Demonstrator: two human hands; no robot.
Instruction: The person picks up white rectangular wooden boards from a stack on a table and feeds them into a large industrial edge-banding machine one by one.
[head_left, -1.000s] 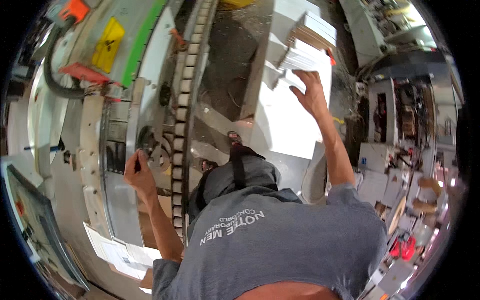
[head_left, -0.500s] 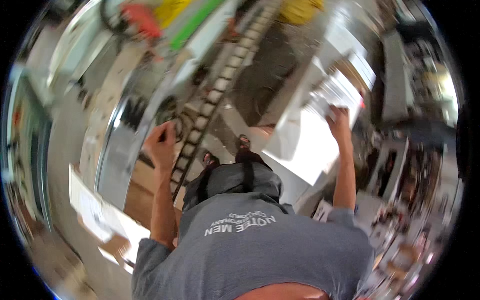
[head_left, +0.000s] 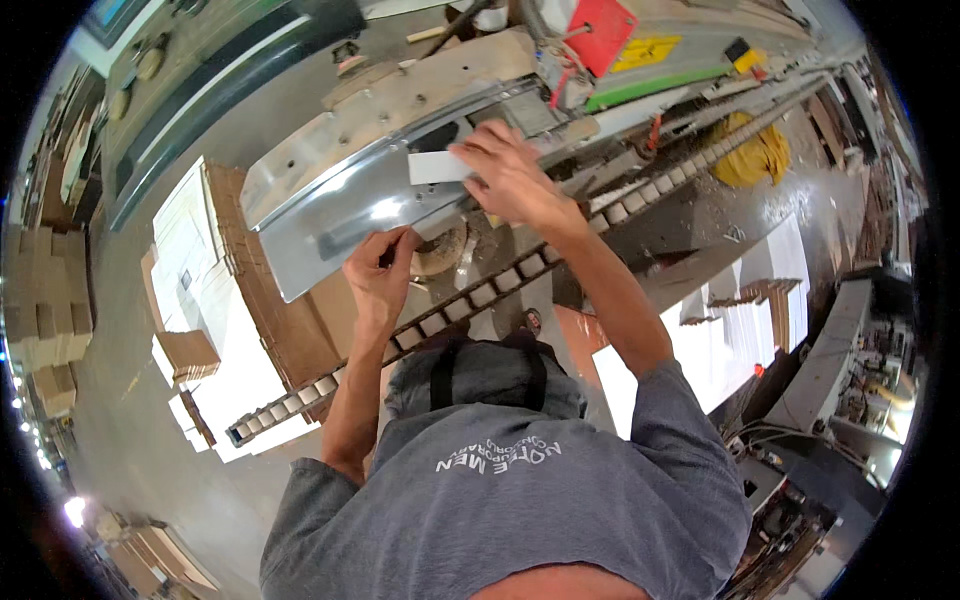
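A small flat white rectangular piece (head_left: 436, 168) is pinched in my right hand (head_left: 508, 178), its free end pointing left. This hand hovers over the shiny metal plate (head_left: 335, 215) of a machine ahead of me. My left hand (head_left: 380, 278) is closed, thumb and fingertips drawn together near the plate's front edge. Whatever it may hold is hidden. Behind the plate runs a worn beige ledge (head_left: 300, 165) with bolts in it. Below both hands, a long rail of pale rollers (head_left: 482, 295) slants across in front of my body.
Stacked white-faced cardboard sheets (head_left: 210, 300) lie at left beyond the rail's end. Another white stack (head_left: 690, 350) stands to my right. Ahead right are a red panel (head_left: 600, 35), a green machine edge (head_left: 655, 88) and a yellow bag (head_left: 750, 150) on the floor.
My view has swung round to the right-hand stack's left, facing the machine. My right hand has moved from the white stack to over the metal plate, with the white piece. My left hand remains closed.
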